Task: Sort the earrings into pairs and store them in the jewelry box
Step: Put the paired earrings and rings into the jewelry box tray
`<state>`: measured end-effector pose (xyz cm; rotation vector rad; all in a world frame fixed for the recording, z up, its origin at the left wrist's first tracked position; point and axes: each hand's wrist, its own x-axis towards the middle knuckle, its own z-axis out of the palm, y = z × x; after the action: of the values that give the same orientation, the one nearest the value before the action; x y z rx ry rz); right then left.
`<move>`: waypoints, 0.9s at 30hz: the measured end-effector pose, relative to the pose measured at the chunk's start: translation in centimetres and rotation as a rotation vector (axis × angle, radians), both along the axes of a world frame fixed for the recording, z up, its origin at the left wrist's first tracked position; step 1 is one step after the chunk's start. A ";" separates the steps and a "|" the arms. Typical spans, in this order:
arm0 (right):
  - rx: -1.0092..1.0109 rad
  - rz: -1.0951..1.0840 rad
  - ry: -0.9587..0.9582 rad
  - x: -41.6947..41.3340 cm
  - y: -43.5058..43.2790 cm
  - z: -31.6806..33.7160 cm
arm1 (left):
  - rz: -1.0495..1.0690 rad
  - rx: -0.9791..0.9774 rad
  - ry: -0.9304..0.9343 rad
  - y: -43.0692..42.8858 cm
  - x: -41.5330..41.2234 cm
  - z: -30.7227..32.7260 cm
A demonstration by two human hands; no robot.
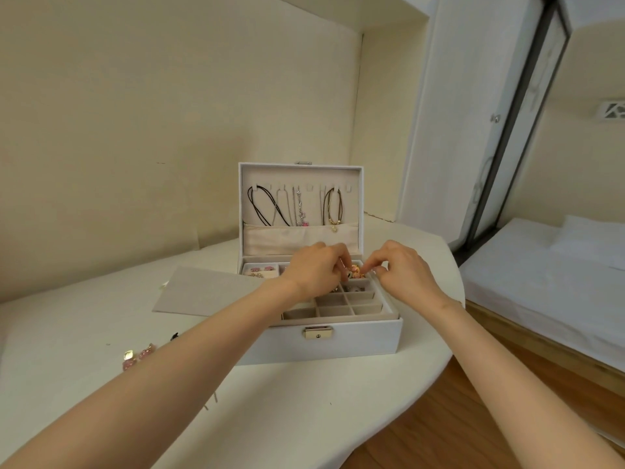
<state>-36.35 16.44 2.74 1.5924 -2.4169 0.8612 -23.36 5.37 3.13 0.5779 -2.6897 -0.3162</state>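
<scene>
Earrings (354, 270) at frame centre are being pinched by both the left hand (314, 270) and right hand (402, 269) over the jewelry box (324, 343), likely needing gentle lowering together into 1 empty cell.

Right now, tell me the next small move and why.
Probably lower the gold earrings into the jewelry box compartment beneath and let go: the left hand and right hand pinch them just above it, and pink earrings wait on the table.
</scene>
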 end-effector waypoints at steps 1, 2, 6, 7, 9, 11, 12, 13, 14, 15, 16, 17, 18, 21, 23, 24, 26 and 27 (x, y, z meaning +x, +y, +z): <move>-0.001 0.009 -0.011 0.1 0.0 -0.1 | -0.018 0.023 -0.045 0.0 0.0 -0.1; -0.005 0.021 -0.020 0.3 0.1 -0.2 | -0.042 0.062 -0.074 0.1 0.1 -0.1; -0.043 0.091 -0.054 1.7 0.4 -0.5 | -0.089 0.078 -0.034 0.7 1.6 0.3; -0.063 0.112 -0.064 2.2 0.6 -0.5 | -0.083 0.040 -0.007 0.8 2.3 0.6; -0.115 0.162 -0.089 3.3 1.0 -0.4 | -0.077 -0.021 0.070 1.2 4.1 1.3; -0.168 0.234 -0.121 4.8 1.4 -0.4 | -0.088 -0.066 0.154 1.8 6.7 1.8; -0.191 0.273 -0.130 5.7 1.7 -0.5 | -0.098 -0.096 0.184 2.2 8.1 2.0; -0.206 0.312 -0.129 6.6 1.9 -0.6 | -0.106 -0.123 0.200 2.5 9.5 2.0; -0.211 0.353 -0.127 7.7 2.1 -0.8 | -0.111 -0.152 0.205 2.8 11.2 1.9; -0.212 0.388 -0.129 8.6 2.3 -1.0 | -0.118 -0.180 0.205 3.1 12.5 1.8; -0.210 0.425 -0.135 9.5 2.4 -1.2 | -0.117 -0.208 0.197 3.3 13.9 1.6; -0.207 0.463 -0.139 10.4 2.5 -1.5 | -0.109 -0.233 0.190 3.5 15.4 1.3; -0.208 0.502 -0.135 11.3 2.5 -1.8 | -0.095 -0.249 0.181 3.5 16.7 1.0; -0.187 0.594 -0.132 14.0 2.6 -2.9 | -0.047 -0.271 0.141 3.7 20.5 -0.2; -0.162 0.633 -0.154 15.6 2.5 -3.5 | -0.018 -0.290 0.093 3.7 22.5 -1.0; -0.145 0.649 -0.164 16.4 2.4 -3.8 | -0.003 -0.304 0.059 3.7 23.4 -1.3; -0.090 0.675 -0.179 17.9 2.1 -4.3 | 0.033 -0.321 -0.005 3.4 24.9 -2.0; -0.058 0.687 -0.183 18.7 1.9 -4.6 | 0.058 -0.318 -0.030 3.2 25.6 -2.3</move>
<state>-17.63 18.31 -1.83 2.4591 -1.9056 1.1952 2.21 8.57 0.84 0.5639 -2.6680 0.1357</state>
